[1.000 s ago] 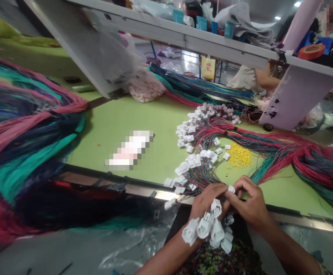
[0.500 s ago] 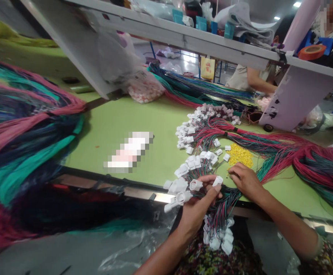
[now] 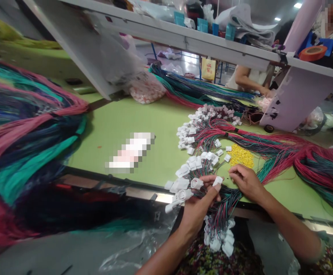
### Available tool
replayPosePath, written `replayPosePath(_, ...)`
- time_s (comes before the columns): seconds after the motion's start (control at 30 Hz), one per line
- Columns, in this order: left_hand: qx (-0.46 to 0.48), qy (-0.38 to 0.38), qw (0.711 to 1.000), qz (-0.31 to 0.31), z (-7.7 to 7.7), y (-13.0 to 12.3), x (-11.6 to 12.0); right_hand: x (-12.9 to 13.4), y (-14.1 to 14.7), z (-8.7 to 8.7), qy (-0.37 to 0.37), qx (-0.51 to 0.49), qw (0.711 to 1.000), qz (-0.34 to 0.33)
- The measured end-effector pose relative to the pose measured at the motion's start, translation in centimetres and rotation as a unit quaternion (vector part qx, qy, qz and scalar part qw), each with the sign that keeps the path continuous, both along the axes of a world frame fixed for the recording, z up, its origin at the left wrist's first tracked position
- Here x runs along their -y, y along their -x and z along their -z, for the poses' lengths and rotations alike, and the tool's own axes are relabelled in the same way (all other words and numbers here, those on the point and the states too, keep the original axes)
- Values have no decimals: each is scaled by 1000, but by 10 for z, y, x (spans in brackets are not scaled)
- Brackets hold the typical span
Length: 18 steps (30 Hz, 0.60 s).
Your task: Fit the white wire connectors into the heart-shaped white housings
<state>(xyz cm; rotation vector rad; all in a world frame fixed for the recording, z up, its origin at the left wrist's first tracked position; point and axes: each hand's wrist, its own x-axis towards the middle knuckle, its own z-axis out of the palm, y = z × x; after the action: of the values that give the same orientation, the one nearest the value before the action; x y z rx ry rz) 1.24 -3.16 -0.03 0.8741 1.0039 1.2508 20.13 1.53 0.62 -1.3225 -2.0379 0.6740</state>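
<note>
My left hand pinches a white plug connector between thumb and fingers near the table's front edge. Its wires run into a bundle of dark, red and green wires below my hands. Other white connectors fan out to the left of that hand, and more white connectors hang over the edge. My right hand is closed in a pinch just right of the held connector, apart from it; what its fingertips hold is too small to make out. Beyond it lies a pile of small yellow pieces.
Tied red and green wire bundles spread across the right side. A big wire heap fills the left. A plastic bag of small parts stands under the white shelf. Behind it, another person's arm reaches toward pale parts.
My right hand's fingertips have shifted very slightly; my left hand keeps its hold on the connector. In the background, the other person's arm has moved.
</note>
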Motion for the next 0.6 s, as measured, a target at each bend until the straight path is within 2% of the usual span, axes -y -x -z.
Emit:
replayPosePath(0.07, 6, 1, 1000, 12, -3, 0, 1, 10, 5, -7, 56, -92, 994, 11)
replayPosePath(0.17, 12, 3, 1000, 24, -5, 0, 3, 25, 13, -15, 143, -223, 964, 31)
replayPosePath(0.37, 28, 2, 999, 36, -7, -2, 5, 37, 20, -16, 163, -283, 944, 52)
replayPosePath(0.47, 35, 7, 999, 29, -10, -2, 5, 39, 18, -14, 106, -259, 959, 39)
replayPosePath(0.6, 45, 15, 998, 31, -12, -3, 4, 39, 15, -15, -63, -190, 980, 13)
